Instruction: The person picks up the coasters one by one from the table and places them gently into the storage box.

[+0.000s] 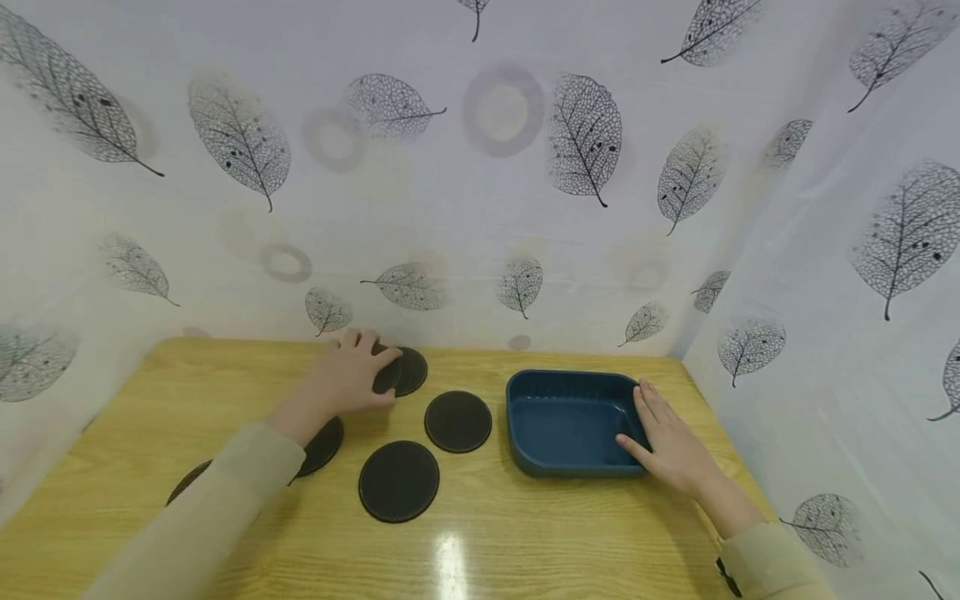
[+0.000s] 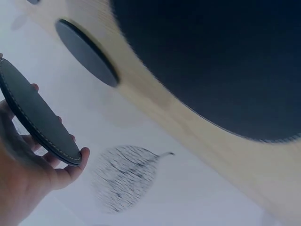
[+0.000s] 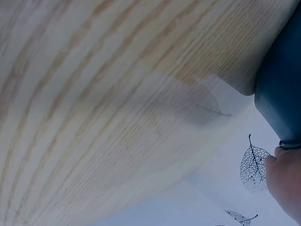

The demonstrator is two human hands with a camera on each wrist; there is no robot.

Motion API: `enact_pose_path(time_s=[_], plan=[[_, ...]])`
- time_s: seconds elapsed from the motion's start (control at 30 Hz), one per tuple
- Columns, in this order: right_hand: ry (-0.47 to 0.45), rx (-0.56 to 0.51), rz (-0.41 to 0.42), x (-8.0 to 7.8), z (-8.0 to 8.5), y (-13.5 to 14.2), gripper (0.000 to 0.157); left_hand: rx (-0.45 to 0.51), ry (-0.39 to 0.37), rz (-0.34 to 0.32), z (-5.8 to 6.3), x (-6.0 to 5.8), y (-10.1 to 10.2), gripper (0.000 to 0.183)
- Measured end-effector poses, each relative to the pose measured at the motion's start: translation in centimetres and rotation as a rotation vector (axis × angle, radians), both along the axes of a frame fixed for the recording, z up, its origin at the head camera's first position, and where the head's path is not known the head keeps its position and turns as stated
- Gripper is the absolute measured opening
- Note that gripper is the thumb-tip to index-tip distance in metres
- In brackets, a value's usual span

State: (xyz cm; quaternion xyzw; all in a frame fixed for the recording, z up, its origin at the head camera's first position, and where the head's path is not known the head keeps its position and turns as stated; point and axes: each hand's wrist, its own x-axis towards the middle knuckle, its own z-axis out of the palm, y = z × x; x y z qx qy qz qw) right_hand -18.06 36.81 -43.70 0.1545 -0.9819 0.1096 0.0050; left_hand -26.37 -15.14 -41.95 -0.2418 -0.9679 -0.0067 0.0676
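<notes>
My left hand point(image 1: 351, 372) grips a round black coaster point(image 2: 37, 113) with a stitched edge by its rim. In the left wrist view the coaster is tilted, with fingers behind it. Just beyond that hand a second coaster point(image 1: 412, 371) lies on the table, partly covered from the head view. Two more coasters point(image 1: 458, 422) point(image 1: 399, 482) lie between the hand and a dark blue rectangular basin point(image 1: 577, 471). At the basin's right side, my right hand point(image 1: 672, 446) holds the rim, thumb toward the inside. Nothing is in the basin.
Under the left forearm, another coaster point(image 1: 322, 446) and the edge of a further one point(image 1: 185, 482) show. The wooden table point(image 1: 510, 550) ends against a white leaf-printed curtain point(image 1: 450, 208) at the back, and more of it hangs along the right side.
</notes>
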Motion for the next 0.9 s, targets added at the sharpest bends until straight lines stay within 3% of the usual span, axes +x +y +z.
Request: enact_pose_path(time_s=[0.3, 0.63, 0.8, 0.9], plan=[[-0.004, -0.006, 0.003, 0.0, 0.0, 0.0, 0.094, 0.022, -0.007, -0.134, 0.1, 0.5, 4.6, 0.07], [0.004, 0.009, 0.011, -0.1, 0.0, 0.0, 0.093, 0.055, 0.049, -0.31, 0.5, 1.1, 10.0, 0.065], [0.004, 0.009, 0.01, 0.0, 0.0, -0.1, 0.093, 0.049, 0.028, -0.352, 0.6, 1.4, 12.7, 0.067], [0.012, 0.014, 0.007, 0.0, -0.1, 0.0, 0.093, -0.002, 0.009, -0.357, 0.9, 1.7, 14.4, 0.069]])
